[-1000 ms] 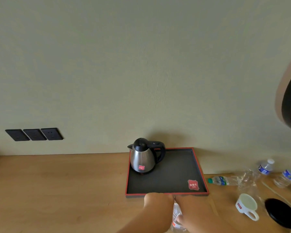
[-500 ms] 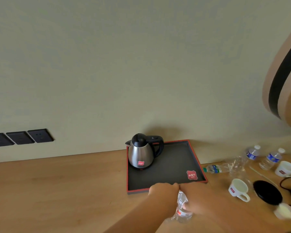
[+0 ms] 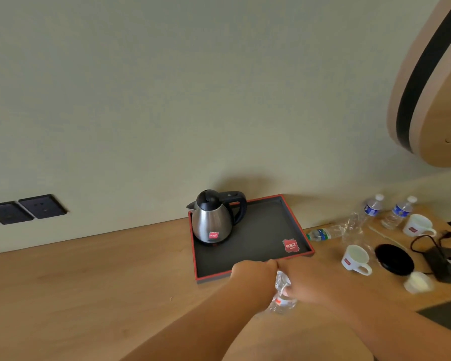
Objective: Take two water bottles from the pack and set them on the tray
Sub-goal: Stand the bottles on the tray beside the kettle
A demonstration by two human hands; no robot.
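Observation:
A clear water bottle (image 3: pixel 281 295) with a red-and-white label is held between my left hand (image 3: pixel 253 274) and my right hand (image 3: pixel 305 280), just in front of the near edge of the black tray (image 3: pixel 261 230) with its red rim. Both hands are closed around the bottle, and most of it is hidden by them. To the right of the tray lies torn clear pack wrap (image 3: pixel 354 225) with one bottle (image 3: pixel 323 233) on its side. Behind the wrap stand two upright blue-label bottles (image 3: pixel 372 207) (image 3: pixel 399 212).
A steel kettle (image 3: pixel 214 217) stands on the tray's back left. Right of the tray are two white mugs (image 3: pixel 356 259) (image 3: pixel 418 225), a black round lid (image 3: pixel 395 259), a cable and a small white object (image 3: pixel 418 282). Wall sockets (image 3: pixel 41 207) sit at far left, a round wooden shape (image 3: pixel 432 82) upper right.
The view has swung to the right and tilted, showing more of the items on the right. My two hands stay together on the bottle near the tray's front edge.

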